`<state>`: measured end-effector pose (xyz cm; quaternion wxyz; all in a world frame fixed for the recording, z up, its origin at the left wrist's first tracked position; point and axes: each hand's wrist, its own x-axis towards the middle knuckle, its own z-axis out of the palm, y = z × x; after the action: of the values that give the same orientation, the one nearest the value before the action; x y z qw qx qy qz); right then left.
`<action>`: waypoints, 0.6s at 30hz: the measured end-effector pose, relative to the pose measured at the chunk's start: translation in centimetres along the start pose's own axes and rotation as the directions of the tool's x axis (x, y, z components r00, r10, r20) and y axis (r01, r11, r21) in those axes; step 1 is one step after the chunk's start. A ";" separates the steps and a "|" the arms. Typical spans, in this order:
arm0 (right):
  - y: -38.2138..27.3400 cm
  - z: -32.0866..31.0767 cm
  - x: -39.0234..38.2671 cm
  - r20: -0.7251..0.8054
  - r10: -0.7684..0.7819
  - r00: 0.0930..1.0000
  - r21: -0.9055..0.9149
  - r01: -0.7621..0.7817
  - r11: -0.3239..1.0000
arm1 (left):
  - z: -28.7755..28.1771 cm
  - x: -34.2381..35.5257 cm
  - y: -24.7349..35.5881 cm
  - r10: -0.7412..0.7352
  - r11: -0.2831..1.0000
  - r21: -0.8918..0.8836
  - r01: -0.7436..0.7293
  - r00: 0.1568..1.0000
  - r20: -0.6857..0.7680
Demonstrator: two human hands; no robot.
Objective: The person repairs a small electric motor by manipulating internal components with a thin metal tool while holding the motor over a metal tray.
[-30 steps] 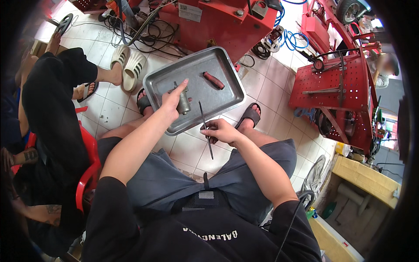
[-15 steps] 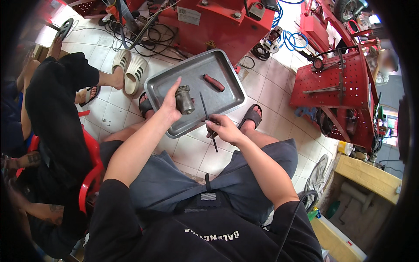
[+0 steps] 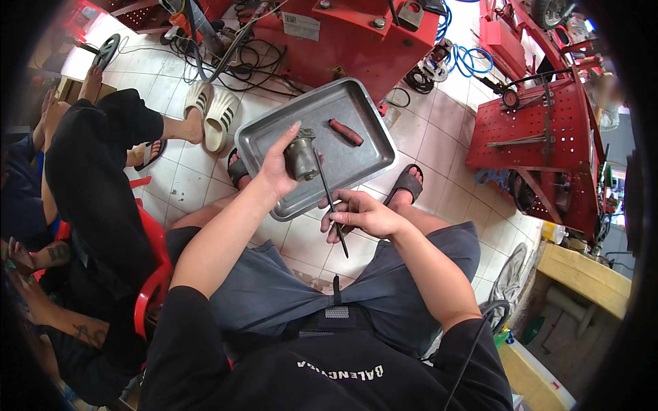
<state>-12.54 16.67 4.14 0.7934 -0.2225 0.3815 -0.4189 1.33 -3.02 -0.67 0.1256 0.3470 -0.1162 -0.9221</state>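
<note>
My left hand (image 3: 276, 168) grips a greasy, cylindrical metal part (image 3: 301, 159) over a rectangular steel tray (image 3: 253, 130). Just below and right of it, my right hand (image 3: 356, 214) holds a long, dark, thin rod (image 3: 340, 233) between loosely curled fingers. The rod's upper end reaches to the right side of the metal part; I cannot tell whether they touch. A red tool handle (image 3: 345, 132) lies in the tray, to the right of the part.
A red machine (image 3: 349, 55) with cables stands beyond the tray. A red perforated tool cart (image 3: 521, 151) is at right, cream slides (image 3: 216, 123) on tiles at left. A seated person (image 3: 96, 185) is close on my left. A yellow board (image 3: 579, 274) is at lower right.
The metal part in my left hand has turned, showing more of its body. The rod has come closer to it, and my right fingers are more spread along the rod.
</note>
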 end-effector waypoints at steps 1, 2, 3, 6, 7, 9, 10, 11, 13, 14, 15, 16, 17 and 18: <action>0.0 0.1 -0.1 0.019 0.017 1.000 -0.017 -0.016 1.000 | 0.3 -0.2 0.0 -0.004 0.999 -0.039 0.006 0.999 0.052; 0.3 0.2 0.0 0.017 0.016 1.000 -0.020 -0.015 1.000 | 0.5 -0.6 0.0 -0.007 0.997 -0.078 0.015 0.995 0.103; 0.3 0.2 0.0 0.018 0.021 1.000 -0.018 -0.020 1.000 | 0.9 -1.0 0.2 -0.001 0.993 -0.117 0.019 0.988 0.152; 0.0 0.4 0.0 0.015 0.033 0.999 -0.019 -0.032 0.999 | 1.1 -1.1 0.1 0.019 0.995 -0.099 0.000 0.981 0.194; -0.1 0.4 -0.1 0.010 0.035 0.999 -0.023 -0.035 0.999 | 1.4 -1.1 0.0 0.022 0.997 -0.083 -0.009 0.988 0.156; -0.3 0.4 -0.2 0.004 0.033 0.999 -0.039 -0.033 0.999 | 1.8 -1.2 0.0 0.030 0.998 -0.049 -0.026 0.997 0.077; -0.4 0.5 -0.2 0.002 0.029 1.000 -0.052 -0.029 0.998 | 1.1 -0.8 0.0 0.048 0.999 0.011 -0.049 0.996 0.079; -0.6 0.6 -0.1 0.001 0.026 1.000 -0.065 -0.026 0.998 | 0.1 -0.1 -0.2 0.066 0.995 0.071 -0.072 0.994 0.082; -0.7 0.6 -0.2 -0.008 0.031 0.999 -0.085 -0.032 0.996 | -0.2 0.1 -0.4 0.067 0.989 0.128 -0.076 0.995 0.073; -0.8 0.7 -0.2 -0.012 0.034 0.999 -0.095 -0.035 0.995 | -0.4 0.1 -0.6 0.056 0.990 0.126 -0.063 0.997 0.058; -0.7 0.7 -0.2 -0.018 0.033 0.999 -0.093 -0.035 0.995 | -0.4 0.0 -0.8 0.044 0.991 0.125 -0.049 0.998 0.043; -0.7 0.7 -0.1 -0.022 0.033 0.999 -0.091 -0.035 0.995 | -0.3 0.0 -0.8 0.041 0.991 0.127 -0.047 0.998 0.048; -0.6 0.8 -0.1 -0.027 0.032 0.999 -0.089 -0.034 0.995 | -0.3 -0.1 -0.9 0.038 0.991 0.129 -0.045 0.998 0.053; -0.6 0.7 -0.1 -0.035 0.029 0.999 -0.085 -0.032 0.996 | -0.3 -0.1 -1.0 0.034 0.991 0.130 -0.042 0.998 0.060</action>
<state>-12.26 16.45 5.02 0.7829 -0.2432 0.4158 -0.3938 1.44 -2.09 -1.08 0.1168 0.3257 -0.1865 -0.9195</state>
